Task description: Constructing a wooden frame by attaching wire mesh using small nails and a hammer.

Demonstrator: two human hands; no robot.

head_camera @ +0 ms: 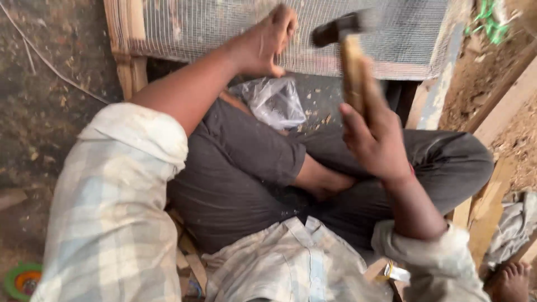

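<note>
My right hand (373,134) grips the wooden handle of a hammer (348,50), whose dark metal head is raised and blurred near the top of the view. My left hand (268,42) presses its fingers against wire mesh (224,25) stretched over a wooden frame (127,50); whether something small sits between the fingertips I cannot tell. I sit cross-legged on the ground in dark trousers and a pale checked shirt, with the frame in front of my knees.
A crumpled clear plastic bag (274,100) lies on the ground between my knees and the frame. Wood chips litter the dirt. Wooden planks (506,106) lean at right, with a grey cloth (514,223) and another person's bare foot (512,282) at bottom right.
</note>
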